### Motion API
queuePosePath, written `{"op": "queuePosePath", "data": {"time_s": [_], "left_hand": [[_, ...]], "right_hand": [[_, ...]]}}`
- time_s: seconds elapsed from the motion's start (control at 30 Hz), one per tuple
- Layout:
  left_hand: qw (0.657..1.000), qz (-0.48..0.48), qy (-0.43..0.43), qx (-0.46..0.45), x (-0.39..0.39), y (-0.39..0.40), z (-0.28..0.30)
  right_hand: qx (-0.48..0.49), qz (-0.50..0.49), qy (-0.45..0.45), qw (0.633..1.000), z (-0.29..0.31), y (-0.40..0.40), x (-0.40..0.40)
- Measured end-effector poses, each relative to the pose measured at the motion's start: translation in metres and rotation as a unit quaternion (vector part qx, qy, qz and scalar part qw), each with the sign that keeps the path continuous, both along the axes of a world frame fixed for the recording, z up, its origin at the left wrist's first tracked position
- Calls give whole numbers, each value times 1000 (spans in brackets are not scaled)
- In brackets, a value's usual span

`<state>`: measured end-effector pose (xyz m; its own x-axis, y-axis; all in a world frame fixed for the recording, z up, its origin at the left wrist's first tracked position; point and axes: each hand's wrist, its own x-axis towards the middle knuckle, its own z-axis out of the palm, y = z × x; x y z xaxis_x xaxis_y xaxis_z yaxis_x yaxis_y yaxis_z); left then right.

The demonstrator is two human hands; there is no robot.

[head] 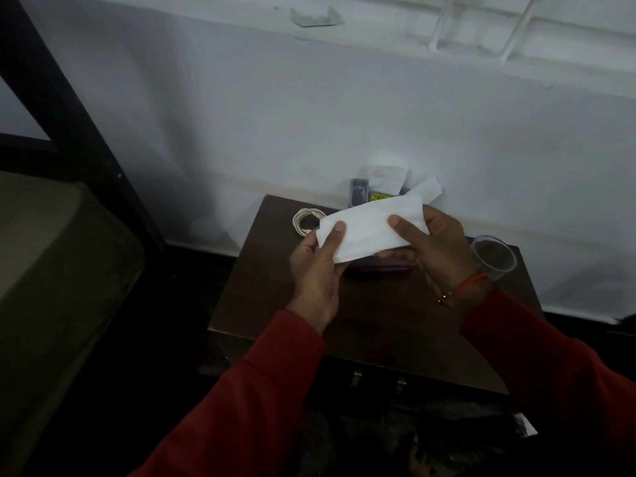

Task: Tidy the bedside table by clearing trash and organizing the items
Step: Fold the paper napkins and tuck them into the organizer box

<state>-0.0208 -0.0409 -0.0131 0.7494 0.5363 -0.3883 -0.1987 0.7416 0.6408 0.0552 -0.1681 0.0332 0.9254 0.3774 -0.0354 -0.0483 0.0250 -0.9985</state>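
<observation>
Faintly, unreadable yellow label point(379, 197) behind held tissue point(370, 228).

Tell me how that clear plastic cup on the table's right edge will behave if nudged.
The clear plastic cup looks thin-walled and empty, so probably very light. It seems tilted near the table edge, so a nudge could tip or roll it off.

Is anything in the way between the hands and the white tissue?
No. The left hand and the right hand both already grip the white tissue, one at each end, above the bedside table. Nothing sits between fingers and tissue. No bin for it is in view.
</observation>
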Motion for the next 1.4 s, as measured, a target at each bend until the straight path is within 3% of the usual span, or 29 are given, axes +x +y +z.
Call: {"op": "queuePosePath", "data": {"time_s": [0.13, 0.23, 0.37, 0.6, 0.87, 1.1, 1.4], "left_hand": [[1000, -7, 18, -19, 0, 2, -1], [998, -14, 51, -30, -3, 3, -3], [996, -38, 77, -19, -5, 4, -4], [990, -90, 105, -10, -6, 6, 0], [987, -109, 115, -8, -7, 2, 7], [982, -133, 131, -3, -7, 1, 10], [982, -142, 126, 3, -9, 2, 10]], "right_hand": [[-33, -13, -37, 999, 15, 2, 18], [-95, -52, -119, 987, 31, 8, 46], [-237, -94, -259, 932, 36, 25, 86], [-360, -105, -314, 872, 18, 47, 108], [-414, -89, -293, 857, 11, 48, 118], [-438, -17, -241, 866, 15, 71, 126], [-446, 6, -157, 881, 5, 104, 111]]}}
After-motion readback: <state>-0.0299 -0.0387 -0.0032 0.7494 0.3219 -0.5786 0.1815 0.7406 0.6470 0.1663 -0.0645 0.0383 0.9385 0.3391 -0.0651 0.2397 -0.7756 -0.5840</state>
